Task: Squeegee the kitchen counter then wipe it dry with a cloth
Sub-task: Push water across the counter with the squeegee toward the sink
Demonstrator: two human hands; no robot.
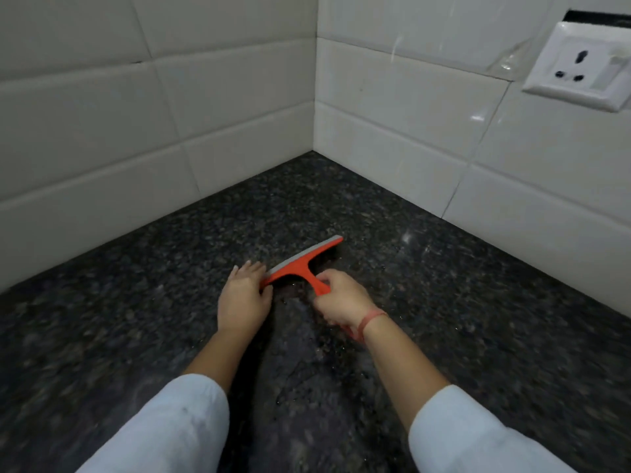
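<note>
Orange squeegee (300, 264) on dark granite surface (444, 285) near tiled corner, blade running diagonally; right hand (341, 298) fingers closed round handle, left hand (244, 298) fingers flat, steadying near blade end.

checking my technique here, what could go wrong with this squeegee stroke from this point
The left hand only presses one end of the squeegee, so the blade may tilt and leave streaks on the counter. The right hand holds the handle with a loose-looking grip, so it could twist. No cloth is in view for drying.
</note>
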